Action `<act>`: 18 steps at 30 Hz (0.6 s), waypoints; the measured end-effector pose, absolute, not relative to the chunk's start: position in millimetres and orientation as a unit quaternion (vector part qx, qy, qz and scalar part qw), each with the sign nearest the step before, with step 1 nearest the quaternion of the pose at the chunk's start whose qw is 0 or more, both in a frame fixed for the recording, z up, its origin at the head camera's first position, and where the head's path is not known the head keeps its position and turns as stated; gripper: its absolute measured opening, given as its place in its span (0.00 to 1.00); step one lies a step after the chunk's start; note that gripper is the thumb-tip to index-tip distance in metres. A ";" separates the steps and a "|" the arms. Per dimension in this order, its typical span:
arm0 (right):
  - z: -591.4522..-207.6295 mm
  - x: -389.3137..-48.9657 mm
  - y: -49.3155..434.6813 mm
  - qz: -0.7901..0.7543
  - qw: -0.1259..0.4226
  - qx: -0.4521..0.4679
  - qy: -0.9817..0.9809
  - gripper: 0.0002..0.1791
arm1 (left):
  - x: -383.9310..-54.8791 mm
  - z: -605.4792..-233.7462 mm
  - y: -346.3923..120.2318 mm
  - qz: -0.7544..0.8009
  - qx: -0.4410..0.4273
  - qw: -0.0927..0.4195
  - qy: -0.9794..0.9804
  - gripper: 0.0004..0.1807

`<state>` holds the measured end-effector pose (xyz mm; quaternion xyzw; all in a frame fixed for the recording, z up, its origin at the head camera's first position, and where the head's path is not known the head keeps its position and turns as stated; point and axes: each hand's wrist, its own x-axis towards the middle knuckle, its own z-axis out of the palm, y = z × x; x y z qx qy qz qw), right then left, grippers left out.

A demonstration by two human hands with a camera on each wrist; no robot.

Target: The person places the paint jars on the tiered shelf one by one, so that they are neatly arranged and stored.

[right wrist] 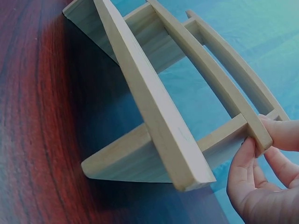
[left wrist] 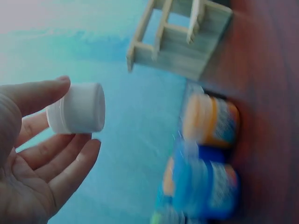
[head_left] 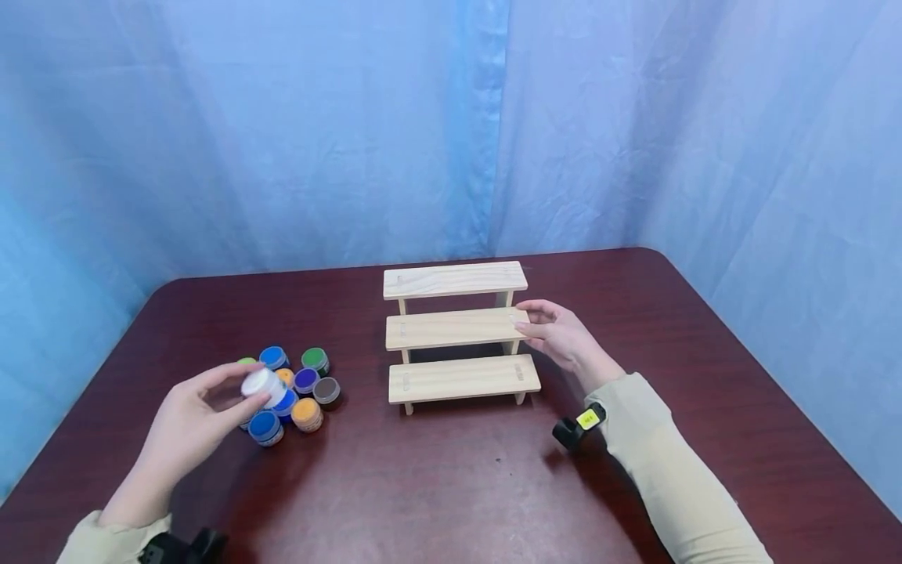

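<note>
A small white paint jar (head_left: 262,385) is pinched between the thumb and fingers of my left hand (head_left: 193,423), raised above a cluster of jars. In the left wrist view the white jar (left wrist: 80,108) is tilted on its side relative to the camera. My right hand (head_left: 564,341) grips the right end of the middle step of a three-tier wooden stand (head_left: 458,327). The right wrist view shows the thumb above and fingers below that step's end (right wrist: 259,135). The stand rests upright on the table.
Several paint jars with coloured lids stand close together on the left, among them an orange jar (head_left: 307,414), a blue jar (head_left: 265,428), a green jar (head_left: 315,359) and a brown jar (head_left: 327,391). The dark red table (head_left: 437,486) meets blue curtains (head_left: 317,133) behind.
</note>
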<state>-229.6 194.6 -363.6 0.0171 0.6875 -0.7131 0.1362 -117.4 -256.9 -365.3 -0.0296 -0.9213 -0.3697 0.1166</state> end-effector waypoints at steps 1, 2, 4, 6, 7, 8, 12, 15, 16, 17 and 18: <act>-363.7 -229.6 194.8 -0.714 0.137 0.016 0.687 0.22 | -119.0 -361.1 -252.3 -0.378 -0.037 0.120 -0.917 0.25; -363.9 -229.4 194.8 -0.715 0.137 0.013 0.686 0.21 | -119.7 -355.5 -246.9 -0.382 -0.044 0.124 -0.915 0.24; -364.4 -229.3 195.1 -0.715 0.138 0.013 0.685 0.19 | -119.6 -340.4 -235.2 -0.398 -0.060 0.117 -0.908 0.24; -364.6 -228.8 195.1 -0.714 0.140 0.015 0.686 0.17 | -120.2 -329.1 -224.9 -0.405 -0.066 0.117 -0.904 0.23; -364.5 -228.6 195.1 -0.714 0.141 0.015 0.686 0.17 | -121.5 -325.7 -221.3 -0.408 -0.064 0.115 -0.903 0.24; -364.3 -228.2 195.0 -0.714 0.141 0.015 0.685 0.17 | -122.9 -323.7 -217.9 -0.414 -0.060 0.119 -0.900 0.23; -363.1 -227.6 195.9 -0.711 0.139 0.018 0.689 0.23 | -129.0 -315.1 -205.9 -0.433 -0.049 0.112 -0.893 0.24; -362.6 -227.5 197.6 -0.709 0.138 0.021 0.692 0.25 | -132.9 -307.3 -195.8 -0.446 -0.065 0.112 -0.886 0.24; -362.5 -227.5 198.1 -0.707 0.138 0.020 0.693 0.25 | -134.5 -304.8 -192.3 -0.449 -0.071 0.117 -0.883 0.23; -362.4 -227.6 198.6 -0.708 0.137 0.020 0.693 0.24 | -136.3 -302.4 -188.7 -0.450 -0.076 0.123 -0.881 0.23; -362.5 -227.8 199.0 -0.708 0.137 0.019 0.693 0.24 | -138.4 -300.2 -185.1 -0.449 -0.081 0.131 -0.880 0.22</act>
